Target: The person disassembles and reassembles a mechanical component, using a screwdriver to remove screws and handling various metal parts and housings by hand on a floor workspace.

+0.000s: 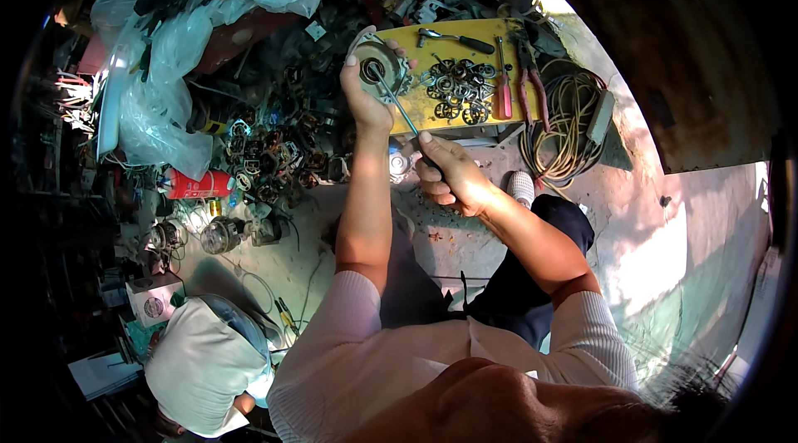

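Note:
My left hand [368, 102] grips a round metal housing [389, 81] with a dark ring at its centre, held up over the left end of a yellow board [453, 36]. My right hand [449, 177] is closed round the dark handle of a long screwdriver [396, 104], whose shaft reaches to the housing's centre; its tip is too small to make out. On the board beside the housing lie several small metal rings and plates [457, 81], a ratchet wrench [457, 41], a red-handled screwdriver [504, 94] and red-handled pliers [534, 94].
Coiled cable [553, 148] lies right of the board. Scrap motor parts [258, 156], plastic bags [158, 110] and a red canister [199, 184] crowd the left. A co-worker in a pale top [199, 360] is low at the lower left. A dark panel [698, 69] stands at the right.

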A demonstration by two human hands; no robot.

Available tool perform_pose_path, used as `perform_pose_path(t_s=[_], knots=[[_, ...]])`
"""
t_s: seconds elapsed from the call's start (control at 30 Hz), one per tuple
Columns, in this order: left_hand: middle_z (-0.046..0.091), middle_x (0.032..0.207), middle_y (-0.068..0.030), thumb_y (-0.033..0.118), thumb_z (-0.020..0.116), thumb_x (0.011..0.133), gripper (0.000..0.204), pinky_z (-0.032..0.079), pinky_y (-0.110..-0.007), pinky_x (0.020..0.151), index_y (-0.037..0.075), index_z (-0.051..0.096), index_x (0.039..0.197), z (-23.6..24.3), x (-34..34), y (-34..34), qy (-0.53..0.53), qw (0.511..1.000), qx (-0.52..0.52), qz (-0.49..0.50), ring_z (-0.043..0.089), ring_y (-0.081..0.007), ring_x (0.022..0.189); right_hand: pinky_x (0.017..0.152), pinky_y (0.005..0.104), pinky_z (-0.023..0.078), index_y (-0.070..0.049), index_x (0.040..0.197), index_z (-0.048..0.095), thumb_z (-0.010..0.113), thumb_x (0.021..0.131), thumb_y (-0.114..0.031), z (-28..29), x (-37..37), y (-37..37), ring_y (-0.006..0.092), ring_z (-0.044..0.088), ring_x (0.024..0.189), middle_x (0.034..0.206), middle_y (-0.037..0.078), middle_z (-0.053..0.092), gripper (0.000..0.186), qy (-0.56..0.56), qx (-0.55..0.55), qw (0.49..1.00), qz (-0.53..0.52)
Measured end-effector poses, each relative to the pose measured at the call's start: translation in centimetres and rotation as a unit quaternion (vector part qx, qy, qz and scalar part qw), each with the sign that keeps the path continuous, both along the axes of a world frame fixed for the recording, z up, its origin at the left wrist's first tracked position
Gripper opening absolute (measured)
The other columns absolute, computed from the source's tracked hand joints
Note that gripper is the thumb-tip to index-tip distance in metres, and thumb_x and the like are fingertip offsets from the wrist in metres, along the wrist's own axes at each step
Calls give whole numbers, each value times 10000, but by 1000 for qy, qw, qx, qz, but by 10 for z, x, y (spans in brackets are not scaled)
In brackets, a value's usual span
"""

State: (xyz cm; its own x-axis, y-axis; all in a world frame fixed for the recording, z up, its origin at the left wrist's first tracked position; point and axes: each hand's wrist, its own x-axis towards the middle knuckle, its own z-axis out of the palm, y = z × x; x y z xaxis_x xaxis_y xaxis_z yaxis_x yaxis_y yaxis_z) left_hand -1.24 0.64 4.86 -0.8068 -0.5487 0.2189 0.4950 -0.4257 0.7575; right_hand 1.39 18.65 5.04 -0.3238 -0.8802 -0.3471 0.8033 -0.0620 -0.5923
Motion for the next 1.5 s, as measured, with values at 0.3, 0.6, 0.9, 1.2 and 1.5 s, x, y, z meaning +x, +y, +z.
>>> perform_pose_path(t_s=[0.3, 0.6, 0.9, 1.2, 1.5], knots=[[551, 1122, -121, 415, 449, 964, 520, 521, -410, 864, 62, 434, 1346, -10, 3, 6, -113, 974, -110, 165, 573, -235, 995, 572, 465, 516, -112, 1072, 596, 627, 919, -355, -32, -26, 0, 366, 664, 704, 764, 156, 673, 289, 749, 269, 580, -173], [578, 1147, -127, 528, 448, 952, 573, 513, -470, 890, 104, 461, 1337, -5, 9, -19, -122, 987, -6, 106, 578, -272, 1058, 572, 445, 514, -87, 1045, 602, 608, 933, -379, -23, -15, -6, 360, 659, 690, 782, 154, 664, 313, 708, 239, 643, -169], [627, 1084, -144, 545, 380, 934, 647, 528, -497, 865, 42, 461, 1332, 3, 5, -1, -19, 999, 44, -1, 621, -284, 978, 389, 160, 325, -134, 1094, 518, 455, 1033, -416, -29, -25, 11, 46, 364, 466, 646, -26, 391, 295, -214, -110, 968, 70], [631, 1023, -119, 550, 372, 942, 628, 538, -467, 837, 44, 481, 1297, -3, -3, 8, -47, 999, -11, 6, 618, -242, 922, 439, 214, 376, -30, 1104, 593, 514, 1023, -351, -33, -16, 9, 60, 463, 554, 684, -10, 511, 340, 145, 14, 987, -63], [610, 1013, -66, 280, 579, 942, 420, 526, -295, 757, 22, 537, 1271, -18, -3, -3, -174, 929, -307, 106, 606, -140, 899, 634, 442, 536, -28, 1128, 670, 686, 884, -236, -41, -30, 25, 382, 667, 734, 866, 192, 693, 322, 729, 224, 598, -247]])
